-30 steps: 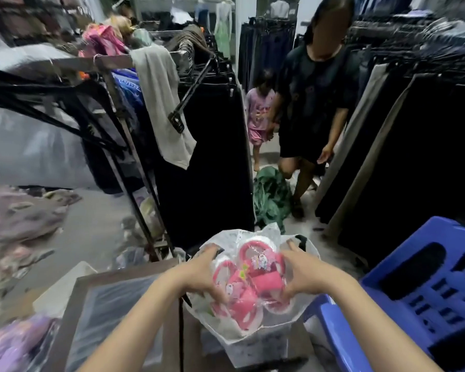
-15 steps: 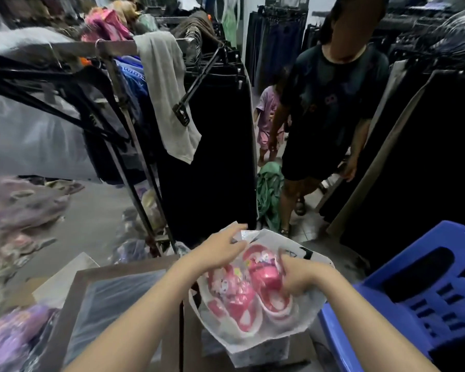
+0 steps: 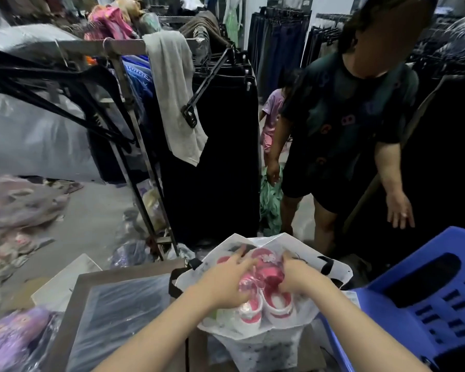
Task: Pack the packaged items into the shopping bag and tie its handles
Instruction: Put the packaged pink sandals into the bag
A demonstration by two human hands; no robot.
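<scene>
Packaged sandals [image 3: 266, 288] under both hands' fingers [image 3: 242, 267] (bagged)

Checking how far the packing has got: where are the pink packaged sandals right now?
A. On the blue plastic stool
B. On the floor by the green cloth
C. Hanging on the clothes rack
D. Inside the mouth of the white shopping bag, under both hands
D: the pink packaged sandals sit in the open white shopping bag, with the left hand and right hand pressing on them.

Clothing shop interior.
Garment rack [image 3: 124, 84] upper left, hung dark trousers [image 3: 277, 38] upper centre, bagged stock [image 3: 14, 205] at left.
</scene>
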